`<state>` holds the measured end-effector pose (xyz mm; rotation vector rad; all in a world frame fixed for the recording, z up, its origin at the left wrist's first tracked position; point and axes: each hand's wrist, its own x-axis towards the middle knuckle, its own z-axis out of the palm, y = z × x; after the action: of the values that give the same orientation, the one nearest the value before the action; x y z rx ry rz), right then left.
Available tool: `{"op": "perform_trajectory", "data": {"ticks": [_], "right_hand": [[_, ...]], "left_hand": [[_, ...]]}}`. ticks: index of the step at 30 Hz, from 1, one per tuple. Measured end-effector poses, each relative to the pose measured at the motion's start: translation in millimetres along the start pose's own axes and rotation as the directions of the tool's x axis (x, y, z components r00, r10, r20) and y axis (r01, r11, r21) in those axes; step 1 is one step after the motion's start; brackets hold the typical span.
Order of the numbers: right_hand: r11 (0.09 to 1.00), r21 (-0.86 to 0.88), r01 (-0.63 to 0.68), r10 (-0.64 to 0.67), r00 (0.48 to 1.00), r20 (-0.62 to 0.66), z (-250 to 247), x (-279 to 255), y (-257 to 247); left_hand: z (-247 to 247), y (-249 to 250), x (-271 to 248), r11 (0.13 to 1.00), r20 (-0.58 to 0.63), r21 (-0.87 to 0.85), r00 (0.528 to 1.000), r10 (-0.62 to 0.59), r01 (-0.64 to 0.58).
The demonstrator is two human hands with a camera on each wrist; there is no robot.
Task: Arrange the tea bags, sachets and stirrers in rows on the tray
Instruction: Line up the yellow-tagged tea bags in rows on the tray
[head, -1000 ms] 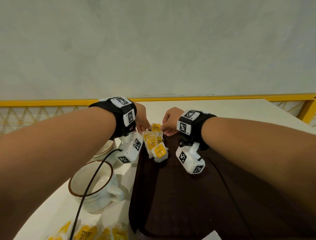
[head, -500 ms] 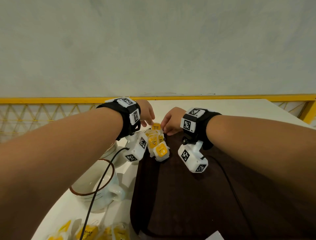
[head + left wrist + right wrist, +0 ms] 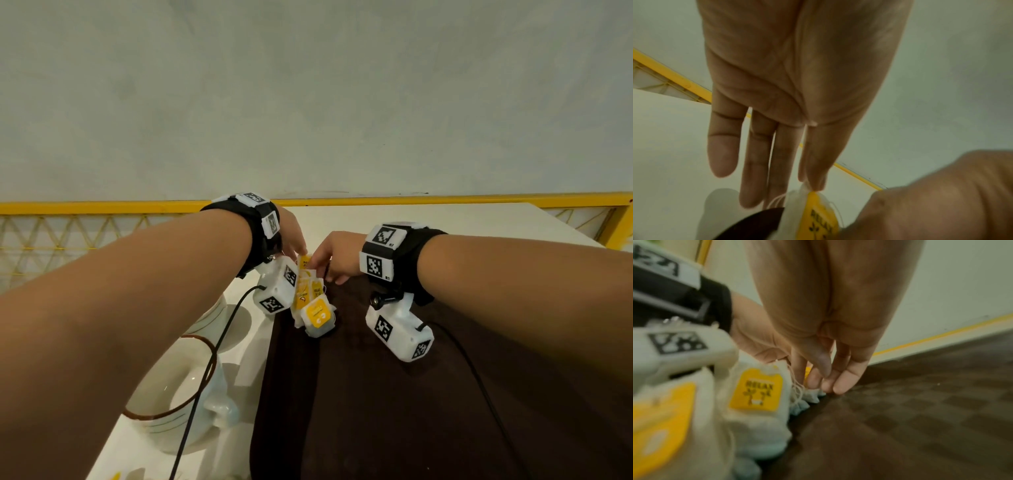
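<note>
A dark brown tray (image 3: 394, 411) fills the near right of the white table. Several white tea bags with yellow tags (image 3: 317, 311) stand in a line along its far left edge. Both hands meet at the farthest tea bag (image 3: 304, 263). My left hand (image 3: 294, 240) reaches over from the left; its thumb and forefinger (image 3: 813, 183) pinch the bag's top corner (image 3: 807, 190), the other fingers straight. My right hand (image 3: 330, 255) comes from the right, its fingertips (image 3: 826, 386) bunched with the thumb at the bag's lower edge on the tray (image 3: 900, 418). A "RELAX" tag (image 3: 756, 391) shows closer.
A white cup with a brown rim (image 3: 171, 404) stands left of the tray, with a second white cup (image 3: 219, 308) behind it. More yellow sachets (image 3: 114, 477) peek in at the bottom left. A yellow rail (image 3: 102, 207) runs behind the table; a grey wall rises beyond.
Both hands stay at the far tea bag. My left hand has shifted slightly right, closer to the right hand. The line of tea bags has not moved.
</note>
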<state>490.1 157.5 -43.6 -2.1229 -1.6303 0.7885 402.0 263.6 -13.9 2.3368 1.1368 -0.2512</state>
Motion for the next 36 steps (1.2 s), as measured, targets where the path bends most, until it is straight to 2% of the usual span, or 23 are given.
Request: {"op": "perform_trajectory", "data": {"ticks": [5,8,13,17,19,23,30,33,36], "right_hand": [[0.942,-0.324,0.083,-0.075,0.997,0.036,2,-4,-5],[0.918,-0.382,0.106,-0.079,0.993,0.087,-1,-5,-6],[0.91,-0.394,0.128,-0.098,0.991,0.096,1,-11,-6],[0.882,-0.455,0.122,-0.094,0.992,0.085,6,-16,-10],[0.877,-0.466,0.12,-0.094,0.992,0.079,6,-17,-13],[0.927,-0.365,0.086,-0.073,0.996,0.051,-2,-22,-14],[0.949,-0.31,0.055,-0.052,0.998,0.02,-1,-22,-12],[0.945,-0.315,0.083,-0.08,0.997,0.022,1,-19,-14],[0.943,-0.32,0.089,-0.089,0.996,0.016,-1,-18,-13]], "left_hand": [[-1,1,1,0.998,0.0,0.037,0.998,0.057,-0.057],[-3,-3,5,0.997,-0.018,0.007,0.997,0.079,-0.079],[-2,-3,6,0.99,-0.029,0.018,0.99,0.14,-0.139],[0,-5,4,0.99,0.002,0.057,0.992,0.126,-0.126],[-1,-7,3,0.992,-0.025,0.048,0.992,0.121,-0.119],[-9,-9,-2,0.995,-0.103,0.012,0.99,0.095,-0.094],[-6,-15,-5,0.998,-0.022,-0.033,0.998,0.059,-0.06],[-4,-15,-4,0.993,-0.015,-0.093,0.998,0.068,-0.069],[-2,-15,-2,0.993,-0.052,-0.077,0.995,0.086,-0.09]]}}
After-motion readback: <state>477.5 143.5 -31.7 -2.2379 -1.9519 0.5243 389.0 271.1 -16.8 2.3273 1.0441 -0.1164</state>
